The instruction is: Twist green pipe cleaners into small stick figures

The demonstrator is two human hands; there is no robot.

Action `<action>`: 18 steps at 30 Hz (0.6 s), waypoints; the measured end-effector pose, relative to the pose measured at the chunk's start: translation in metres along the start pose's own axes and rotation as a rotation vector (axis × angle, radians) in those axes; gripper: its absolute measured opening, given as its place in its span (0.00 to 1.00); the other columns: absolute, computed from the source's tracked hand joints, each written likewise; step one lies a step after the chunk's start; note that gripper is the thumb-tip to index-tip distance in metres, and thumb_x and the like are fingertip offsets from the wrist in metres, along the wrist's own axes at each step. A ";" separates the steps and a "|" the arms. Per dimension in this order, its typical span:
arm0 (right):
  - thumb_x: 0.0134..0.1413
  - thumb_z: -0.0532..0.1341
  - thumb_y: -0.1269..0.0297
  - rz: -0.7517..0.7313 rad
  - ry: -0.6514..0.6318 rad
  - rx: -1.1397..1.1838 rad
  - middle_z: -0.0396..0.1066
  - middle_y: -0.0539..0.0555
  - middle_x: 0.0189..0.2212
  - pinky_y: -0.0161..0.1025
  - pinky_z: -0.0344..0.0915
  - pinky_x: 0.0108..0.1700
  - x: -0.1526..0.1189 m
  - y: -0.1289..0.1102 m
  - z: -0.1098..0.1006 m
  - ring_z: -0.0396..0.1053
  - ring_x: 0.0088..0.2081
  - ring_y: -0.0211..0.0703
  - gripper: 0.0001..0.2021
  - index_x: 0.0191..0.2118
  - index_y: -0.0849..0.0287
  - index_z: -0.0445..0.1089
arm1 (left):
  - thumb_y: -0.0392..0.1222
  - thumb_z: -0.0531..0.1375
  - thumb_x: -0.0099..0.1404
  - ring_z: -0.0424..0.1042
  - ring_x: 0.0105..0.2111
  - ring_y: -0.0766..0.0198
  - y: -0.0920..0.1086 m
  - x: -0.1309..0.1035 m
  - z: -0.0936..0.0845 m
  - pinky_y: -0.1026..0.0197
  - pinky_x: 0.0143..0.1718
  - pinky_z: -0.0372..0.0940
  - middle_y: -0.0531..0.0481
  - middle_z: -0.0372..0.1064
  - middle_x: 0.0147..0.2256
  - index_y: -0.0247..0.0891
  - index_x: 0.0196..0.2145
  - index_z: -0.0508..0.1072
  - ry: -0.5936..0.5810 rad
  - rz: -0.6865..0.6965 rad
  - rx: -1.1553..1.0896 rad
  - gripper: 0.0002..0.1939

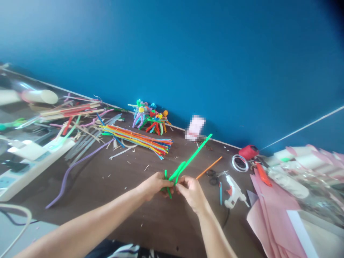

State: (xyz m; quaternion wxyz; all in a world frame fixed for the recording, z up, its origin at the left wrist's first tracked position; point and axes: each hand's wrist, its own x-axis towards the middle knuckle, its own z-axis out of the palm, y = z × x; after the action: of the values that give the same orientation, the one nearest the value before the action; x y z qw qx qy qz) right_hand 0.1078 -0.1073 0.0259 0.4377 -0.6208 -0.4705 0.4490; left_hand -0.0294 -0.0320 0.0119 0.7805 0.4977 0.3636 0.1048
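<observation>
Both hands meet over the front middle of the dark table, working on green pipe cleaners (195, 156). My left hand (156, 185) pinches them where several green pieces cross, with short ends sticking out above and below its fingers. My right hand (191, 190) grips a bent green piece just to the right, thumb and fingers pressed together. One long green end slants up and to the right, past a folded loop. Fingers cover the exact crossing point. An orange pipe cleaner (211, 167) lies behind my right hand.
A banded bundle of coloured pipe cleaners (137, 138) and small pipe-cleaner figures (154, 118) lie farther back. At right are a white glue gun (235, 191), scissors (213, 177), a tape roll (240, 163) and pink paper (274, 211). A power strip (34, 168) stands left.
</observation>
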 end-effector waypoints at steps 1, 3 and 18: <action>0.45 0.58 0.69 -0.029 0.019 -0.059 0.68 0.48 0.20 0.32 0.60 0.29 -0.001 -0.001 0.000 0.63 0.24 0.36 0.04 0.24 0.61 0.67 | 0.38 0.58 0.49 0.64 0.16 0.69 0.000 0.000 0.000 0.67 0.18 0.59 0.49 0.68 0.18 0.30 0.21 0.70 0.005 -0.054 -0.071 0.07; 0.46 0.58 0.70 -0.099 0.053 -0.182 0.68 0.48 0.22 0.32 0.59 0.31 -0.003 -0.003 0.000 0.64 0.26 0.37 0.04 0.24 0.60 0.68 | 0.35 0.56 0.49 0.62 0.14 0.70 0.000 0.002 -0.001 0.67 0.16 0.59 0.51 0.66 0.16 0.30 0.21 0.69 0.015 -0.187 -0.212 0.05; 0.50 0.55 0.72 -0.315 0.013 -0.513 0.68 0.49 0.26 0.33 0.59 0.34 -0.006 -0.007 -0.006 0.65 0.31 0.38 0.07 0.28 0.57 0.69 | 0.39 0.60 0.45 0.65 0.18 0.70 0.007 -0.002 -0.004 0.69 0.19 0.59 0.50 0.68 0.20 0.31 0.22 0.70 0.005 0.011 0.061 0.07</action>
State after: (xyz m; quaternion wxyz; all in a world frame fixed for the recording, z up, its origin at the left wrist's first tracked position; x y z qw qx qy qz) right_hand 0.1116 -0.1127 0.0350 0.3339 -0.6331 -0.6565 0.2382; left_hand -0.0322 -0.0271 0.0181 0.7633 0.5229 0.3661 0.0992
